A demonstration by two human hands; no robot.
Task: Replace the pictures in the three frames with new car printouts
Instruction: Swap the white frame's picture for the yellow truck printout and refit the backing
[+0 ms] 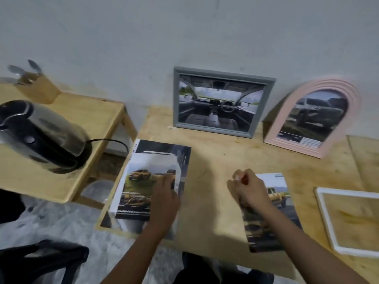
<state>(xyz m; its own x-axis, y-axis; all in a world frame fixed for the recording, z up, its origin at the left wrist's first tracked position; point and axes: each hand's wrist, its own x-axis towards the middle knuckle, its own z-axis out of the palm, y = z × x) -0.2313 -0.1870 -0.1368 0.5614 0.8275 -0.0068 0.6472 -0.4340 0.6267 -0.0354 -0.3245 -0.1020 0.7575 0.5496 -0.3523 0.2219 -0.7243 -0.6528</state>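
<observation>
A grey rectangular frame [223,101] with a car-interior picture leans on the wall. Beside it on the right stands a pink arched frame [315,119] showing a dark car. A white frame [348,220] lies flat and empty at the right edge of the table. My left hand [166,199] rests on a stack of car printouts [143,187], fingers on the top sheet with yellow trucks. My right hand [250,189] hovers over another yellow-truck printout [272,212], thumb and fingers pinched together; what they pinch is too blurred to tell.
The wooden table [215,160] stands against a pale wall. A lower wooden side table [86,119] on the left carries a black and steel kettle [41,136] with a cord and a wooden block [37,87] of utensils. Dark cloth lies at bottom left.
</observation>
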